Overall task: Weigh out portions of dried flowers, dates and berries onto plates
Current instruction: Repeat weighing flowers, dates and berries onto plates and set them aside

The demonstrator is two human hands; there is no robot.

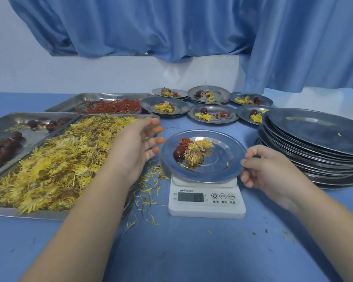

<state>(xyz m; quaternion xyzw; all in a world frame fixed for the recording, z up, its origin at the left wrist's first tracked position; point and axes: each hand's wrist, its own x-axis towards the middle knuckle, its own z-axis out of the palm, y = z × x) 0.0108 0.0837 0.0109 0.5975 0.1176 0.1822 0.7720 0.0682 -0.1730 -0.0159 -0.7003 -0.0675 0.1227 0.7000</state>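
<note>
Furthest left, along the tabletop's left edge, a steel tray of dark dates touches a larger tray heaped with yellow dried flowers. Behind them a third tray holds red berries. The left hand hovers over the flower tray's right edge with its fingers spread and relaxed, gripping nothing, its fingertips just beside the plate. Loose petals litter the narrow strip of blue cloth between that tray and the white scale, whose display shows 8 and 9.

The plate sits on the scale near the middle of the tabletop, shiny and round. It carries one wrinkled dark-red date, a few berries and two pale tan flower heads bunched on its left half. The right hand meets its right rim, fingers curled, with thumb and forefinger apparently pinching the edge.

Six filled plates line the far edge. A tall stack of bare plates stands near the right hand. Bare cloth lies open toward the near edge, between the forearms.
</note>
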